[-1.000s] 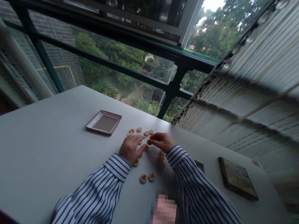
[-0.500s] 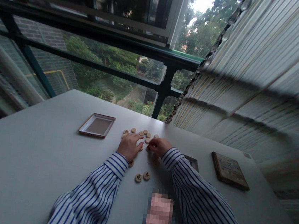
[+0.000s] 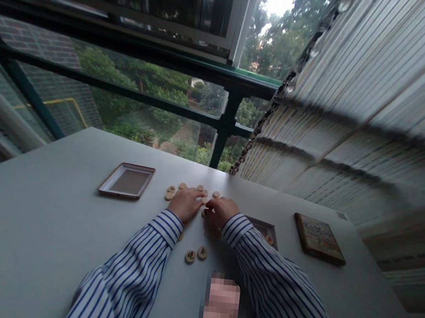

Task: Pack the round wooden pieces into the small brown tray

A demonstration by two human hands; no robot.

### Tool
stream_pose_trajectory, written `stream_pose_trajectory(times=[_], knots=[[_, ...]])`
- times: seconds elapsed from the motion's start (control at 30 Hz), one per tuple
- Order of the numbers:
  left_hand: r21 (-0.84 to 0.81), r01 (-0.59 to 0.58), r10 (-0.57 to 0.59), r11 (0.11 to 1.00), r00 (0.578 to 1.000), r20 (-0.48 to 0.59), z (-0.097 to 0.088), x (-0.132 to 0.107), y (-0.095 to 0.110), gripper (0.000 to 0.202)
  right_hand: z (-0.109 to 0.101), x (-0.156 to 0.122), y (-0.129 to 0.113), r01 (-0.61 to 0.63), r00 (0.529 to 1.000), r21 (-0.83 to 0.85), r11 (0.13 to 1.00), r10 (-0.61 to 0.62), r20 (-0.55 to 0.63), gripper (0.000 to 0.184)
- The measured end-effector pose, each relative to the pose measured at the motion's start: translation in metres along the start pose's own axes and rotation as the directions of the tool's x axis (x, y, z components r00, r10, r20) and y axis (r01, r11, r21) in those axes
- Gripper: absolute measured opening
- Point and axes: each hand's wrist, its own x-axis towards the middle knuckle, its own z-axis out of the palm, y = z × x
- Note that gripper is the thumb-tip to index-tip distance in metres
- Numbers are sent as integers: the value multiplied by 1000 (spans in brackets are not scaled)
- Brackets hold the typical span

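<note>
Several round wooden Chinese chess pieces (image 3: 216,194) lie in a loose cluster on the white table (image 3: 57,223), some partly hidden by my hands. My left hand (image 3: 184,204) rests over the left of the cluster, fingers stretched forward and thumb apart, with no piece visibly gripped. Close beside it, my right hand (image 3: 222,211) has its fingertips pinched at one small piece (image 3: 204,212). Nearer me lie two pieces with black characters, a left one (image 3: 190,256) and a right one (image 3: 202,252). Part of another piece (image 3: 180,235) shows by my left wrist.
A shallow tray (image 3: 126,181) stands at the left. Behind my right forearm an open box (image 3: 275,234) holds a red-marked piece (image 3: 269,240). Farther right lies a flat, printed brown box or lid (image 3: 320,238). A dark green railing (image 3: 223,130) and a pleated blind (image 3: 316,114) border the table.
My right hand has shifted left toward my left hand, narrowing the gap between them. The camera view has turned slightly, and more of the open box with its red-marked piece shows.
</note>
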Motion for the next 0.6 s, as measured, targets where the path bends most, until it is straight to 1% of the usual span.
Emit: stream_pose_trajectory(times=[0.13, 0.23, 0.47, 0.6], knots=[[21, -23, 23, 1000, 1000, 5, 3, 0, 0, 22, -3, -2, 1, 6, 1000, 6, 1000, -6, -16, 19], [44, -42, 41, 998, 999, 3, 5, 0, 1, 22, -12, -3, 4, -4, 998, 30, 1000, 6, -55, 21], [126, -77, 77, 989, 997, 5, 7, 0, 3, 20, -39, 1, 12, -32, 981, 112, 993, 52, -186, 23], [123, -86, 87, 989, 996, -9, 9, -1, 5, 22, -47, 4, 12, -12, 944, 246, 969, 91, -316, 21]])
